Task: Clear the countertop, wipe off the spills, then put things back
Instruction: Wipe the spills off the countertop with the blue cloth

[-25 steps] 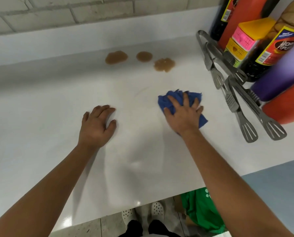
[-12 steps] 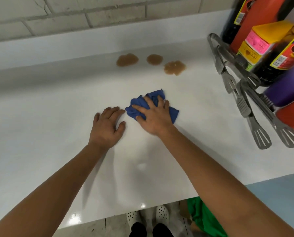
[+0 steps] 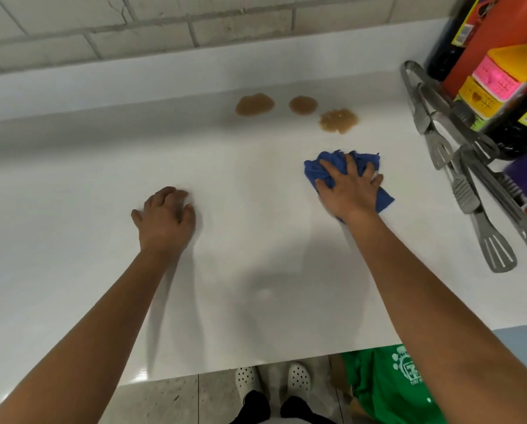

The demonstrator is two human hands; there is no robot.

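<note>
The left hand (image 3: pixel 165 220) rests with loosely curled fingers on the glossy white surface (image 3: pixel 72 209), holding nothing. The right hand (image 3: pixel 349 191) presses spread fingers onto a crumpled blue cloth (image 3: pixel 326 168), just short of three brown spills (image 3: pixel 299 110). At far right, metal tongs (image 3: pixel 458 179) lie beside dark-filled bottles (image 3: pixel 519 130).

The right hand (image 3: pixel 349 191) covers the middle of the crumpled blue cloth (image 3: pixel 323 168). The bottles and containers (image 3: pixel 501 81) at the right edge of the white surface (image 3: pixel 72 209) are cut off by the frame; their labels are blurred and unreadable. The metal tongs (image 3: pixel 458 166) overlap; their count cannot be determined.
</note>
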